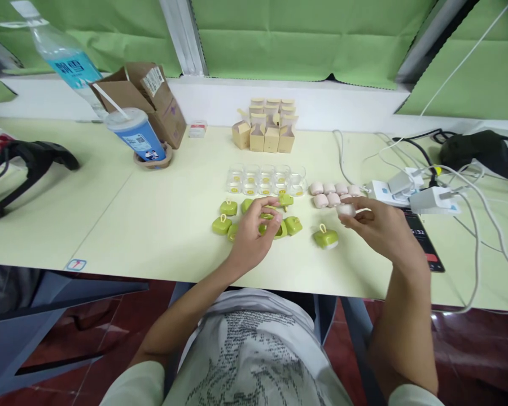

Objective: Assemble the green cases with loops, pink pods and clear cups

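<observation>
My right hand pinches a small whitish piece between thumb and fingers, just in front of rows of pale pink pieces. My left hand is over a group of green cases with small loops, its fingers curved and partly apart; whether it touches one is hidden. One green case with a white underside sits alone between my hands. Behind the green cases stand clear plastic cups with yellow marks in two rows.
Small cardboard boxes stand near the wall. At left are a blue cup, a brown carton, a bottle and a black headset. Power strip, cables and a phone lie at right.
</observation>
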A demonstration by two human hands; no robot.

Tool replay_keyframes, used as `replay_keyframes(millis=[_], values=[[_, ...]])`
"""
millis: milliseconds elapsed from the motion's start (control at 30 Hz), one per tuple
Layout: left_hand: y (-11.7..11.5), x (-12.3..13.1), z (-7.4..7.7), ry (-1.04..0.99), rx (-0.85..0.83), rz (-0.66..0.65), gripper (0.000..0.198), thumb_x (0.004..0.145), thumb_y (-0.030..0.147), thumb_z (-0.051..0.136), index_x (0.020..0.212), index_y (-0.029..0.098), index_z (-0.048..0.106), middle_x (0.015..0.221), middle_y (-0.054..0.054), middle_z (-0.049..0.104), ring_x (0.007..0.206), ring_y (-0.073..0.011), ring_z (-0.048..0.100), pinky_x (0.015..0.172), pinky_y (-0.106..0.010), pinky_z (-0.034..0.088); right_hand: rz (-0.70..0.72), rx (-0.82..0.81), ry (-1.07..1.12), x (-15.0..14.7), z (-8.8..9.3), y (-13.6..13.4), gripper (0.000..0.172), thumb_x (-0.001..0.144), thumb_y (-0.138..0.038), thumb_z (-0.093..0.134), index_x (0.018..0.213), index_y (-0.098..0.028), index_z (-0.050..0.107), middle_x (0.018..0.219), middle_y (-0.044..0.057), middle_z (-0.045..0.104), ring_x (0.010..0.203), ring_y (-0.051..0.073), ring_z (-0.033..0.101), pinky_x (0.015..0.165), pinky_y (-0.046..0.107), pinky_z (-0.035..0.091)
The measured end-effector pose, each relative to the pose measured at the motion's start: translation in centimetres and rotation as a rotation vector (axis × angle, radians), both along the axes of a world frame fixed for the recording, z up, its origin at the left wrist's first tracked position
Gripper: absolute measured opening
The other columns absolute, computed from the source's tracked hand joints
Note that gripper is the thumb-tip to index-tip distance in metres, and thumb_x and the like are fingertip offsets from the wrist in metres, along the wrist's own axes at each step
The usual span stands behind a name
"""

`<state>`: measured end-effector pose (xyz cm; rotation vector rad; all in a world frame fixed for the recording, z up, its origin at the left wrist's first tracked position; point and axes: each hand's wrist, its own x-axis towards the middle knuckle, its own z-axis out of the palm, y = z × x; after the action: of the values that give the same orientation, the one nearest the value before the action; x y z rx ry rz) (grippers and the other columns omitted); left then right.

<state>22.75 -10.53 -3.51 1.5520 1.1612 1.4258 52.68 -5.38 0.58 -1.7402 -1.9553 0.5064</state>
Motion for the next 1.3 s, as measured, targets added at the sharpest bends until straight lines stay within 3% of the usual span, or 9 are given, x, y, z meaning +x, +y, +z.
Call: replay_keyframes(millis=[167,300,533,667,800,933,1100,1167,1300], values=[[-0.2,0.6,-0.3,0.052,0.067,-0.01,0.028,0.108,0.025,0.066,0.135,0.022,0.061,0.137,-0.013,0.072,0.11,-0.0157,0.078,0.086,-0.026,0.066,-0.187,-0.067,-0.18,-1.2,-1.2,0.9,0.041,0.088,-0.037,0.082,0.125,-0.02,0.076,0.093,0.01,0.082,0.09,0.033,0.078,0.084,0.044,0.054],[-0.3,0.6,-0.3,0.089,0.096,-0.004,0.027,0.106,0.02,0.065,0.133,0.022,0.062,0.135,-0.012,0.071,0.111,-0.0162,0.078,0.085,-0.025,0.067,-0.222,-0.122,-0.297,-2.4,-1.8,1.6,0.034,0.094,-0.041,0.077,0.122,-0.022,0.073,0.111,0.014,0.084,0.106,0.038,0.077,0.085,0.044,0.051],[-0.4,0.5,-0.1,0.132,0.145,-0.007,0.026,0.106,0.016,0.063,0.131,0.021,0.066,0.128,-0.01,0.07,0.109,-0.0162,0.078,0.083,-0.025,0.067,-0.238,-0.096,-0.353,-2.5,0.0,0.2,0.042,0.104,-0.059,0.066,0.126,-0.023,0.07,0.122,0.016,0.084,0.113,0.041,0.076,0.078,0.043,0.046],[-0.4,0.5,0.1,0.183,0.197,-0.024,0.017,0.107,0.015,0.063,0.122,0.02,0.071,0.121,-0.008,0.073,0.106,-0.0154,0.076,0.083,-0.024,0.066,0.008,-0.138,-0.375,-2.4,0.7,-1.8,0.042,0.098,-0.065,0.074,0.116,-0.027,0.072,0.115,0.01,0.084,0.102,0.035,0.079,0.072,0.038,0.044],[-0.6,0.6,0.3,0.286,0.303,-0.064,0.014,0.108,0.012,0.061,0.11,0.021,0.072,0.111,-0.005,0.077,0.104,-0.0158,0.076,0.082,-0.025,0.065,0.245,-0.226,-0.445,-2.8,-0.1,-2.1,0.037,0.09,-0.039,0.082,0.121,-0.025,0.069,0.114,0.01,0.083,0.098,0.034,0.078,0.074,0.038,0.049],[-1.2,1.0,0.5,0.507,0.529,-0.142,0.023,0.109,0.014,0.061,0.129,0.022,0.072,0.123,-0.01,0.077,0.116,-0.0217,0.077,0.098,-0.038,0.068,0.355,-0.094,-0.049,-3.3,0.2,-2.0,0.034,0.096,-0.04,0.071,0.125,-0.022,0.067,0.121,0.012,0.078,0.09,0.026,0.075,0.084,0.042,0.059],[-1.3,1.2,0.1,0.595,0.657,-0.065,0.047,0.11,0.013,0.062,0.156,0.023,0.061,0.144,-0.015,0.073,0.136,-0.0273,0.073,0.113,-0.048,0.068,0.349,-0.22,0.471,-5.2,1.1,-3.0,0.061,0.101,-0.07,0.072,0.139,-0.023,0.061,0.092,0.003,0.073,0.072,0.021,0.073,0.062,0.034,0.058],[-1.2,1.1,-0.1,0.522,0.576,0.012,0.044,0.112,0.019,0.064,0.156,0.025,0.063,0.139,-0.013,0.076,0.131,-0.0243,0.077,0.11,-0.044,0.071,0.347,-0.189,0.55,-6.1,0.7,-3.2,0.06,0.103,-0.069,0.073,0.14,-0.024,0.059,0.093,0.002,0.072,0.072,0.02,0.072,0.062,0.033,0.059],[-1.0,0.8,-0.3,0.374,0.476,0.153,0.028,0.111,0.027,0.071,0.137,0.022,0.076,0.123,-0.009,0.081,0.112,-0.0192,0.083,0.093,-0.033,0.076,0.447,0.04,0.443,-7.9,-0.6,-3.1,0.054,0.102,-0.063,0.079,0.139,-0.024,0.07,0.127,0.012,0.074,0.086,0.021,0.076,0.073,0.038,0.069]])
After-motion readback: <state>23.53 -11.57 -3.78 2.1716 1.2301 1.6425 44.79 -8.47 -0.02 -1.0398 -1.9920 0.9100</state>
